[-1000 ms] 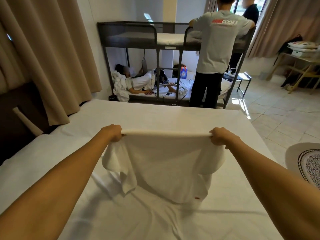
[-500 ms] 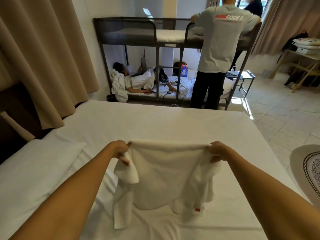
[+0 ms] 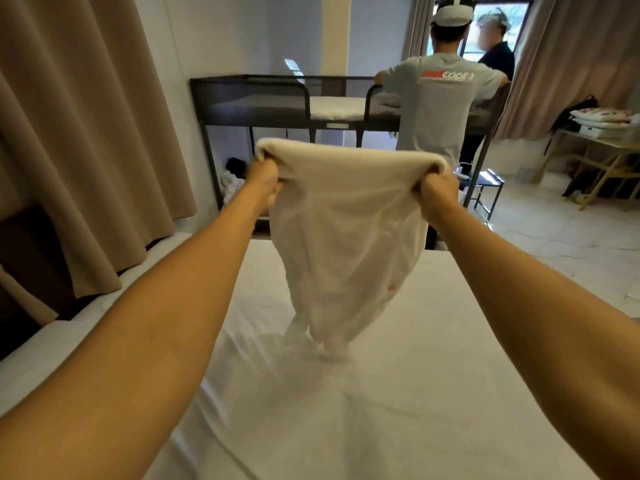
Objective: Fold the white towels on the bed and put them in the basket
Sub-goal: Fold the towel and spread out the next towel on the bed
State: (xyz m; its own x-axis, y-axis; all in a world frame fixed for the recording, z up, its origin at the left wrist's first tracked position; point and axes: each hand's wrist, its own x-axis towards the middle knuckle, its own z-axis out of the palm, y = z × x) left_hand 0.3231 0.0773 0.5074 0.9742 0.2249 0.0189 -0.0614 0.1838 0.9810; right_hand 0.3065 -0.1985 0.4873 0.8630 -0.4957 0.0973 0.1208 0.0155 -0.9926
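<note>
A white towel (image 3: 341, 237) hangs in the air in front of me, over the white bed (image 3: 433, 393). My left hand (image 3: 263, 176) grips its top left corner and my right hand (image 3: 437, 190) grips its top right corner. The top edge sags a little between my fists. The towel narrows downward and its lower end touches or nearly touches the sheet, blurred. A small red tag shows near its lower right edge. No basket is in view.
Beige curtains (image 3: 86, 133) hang at the left. A dark bunk bed (image 3: 277, 105) stands beyond the bed's far end, with a person in a grey shirt (image 3: 440, 105) and another person behind. A wooden table (image 3: 599, 150) with piled items is at the right, by tiled floor.
Both hands have lifted the towel from low over the sheet to well above the bed, and the towel now hangs long and narrow. The camera view has tilted upward.
</note>
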